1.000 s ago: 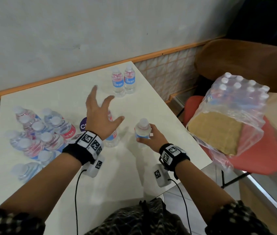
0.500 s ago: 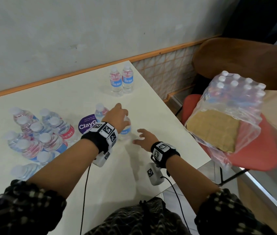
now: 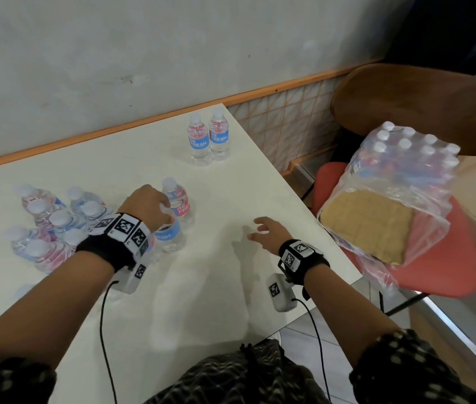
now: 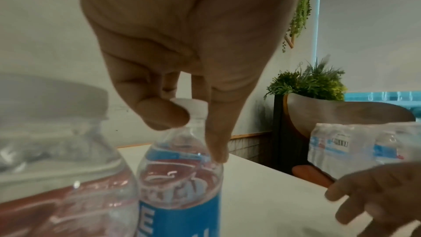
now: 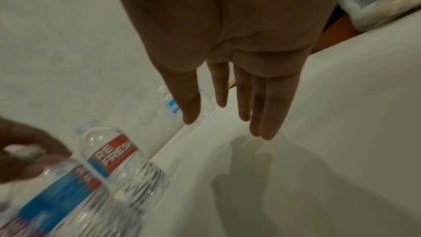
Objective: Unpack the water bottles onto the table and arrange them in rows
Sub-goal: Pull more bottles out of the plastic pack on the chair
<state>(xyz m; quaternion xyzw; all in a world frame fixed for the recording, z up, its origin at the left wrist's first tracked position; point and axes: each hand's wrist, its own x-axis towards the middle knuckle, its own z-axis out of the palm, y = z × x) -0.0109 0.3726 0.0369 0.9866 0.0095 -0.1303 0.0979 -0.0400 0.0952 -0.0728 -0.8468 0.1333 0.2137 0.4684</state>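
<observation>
The held bottle (image 3: 169, 236) stood on the table (image 3: 201, 301) just in front of a red-labelled bottle (image 3: 179, 203), pinched at its cap by the left hand (image 3: 146, 204); the right hand (image 3: 265, 233) hovered flat, its grip wide and holding nothing. Arranging seemed under way (the next move likely carrying it toward the far pair (image 3: 208, 139)). A wrapped pack (image 3: 405, 170) waited on the chair beyond.

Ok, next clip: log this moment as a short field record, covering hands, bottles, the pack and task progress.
left hand: pinches cap of held bottle, upright on the table
right hand: fingers straight, holds nothing
neighbour bottle: upright, just behind the held one
far pair: upright side by side near the wall
cluster: grouped at table's left
wrapped pack: on red chair
progress: rows not yet formed
</observation>
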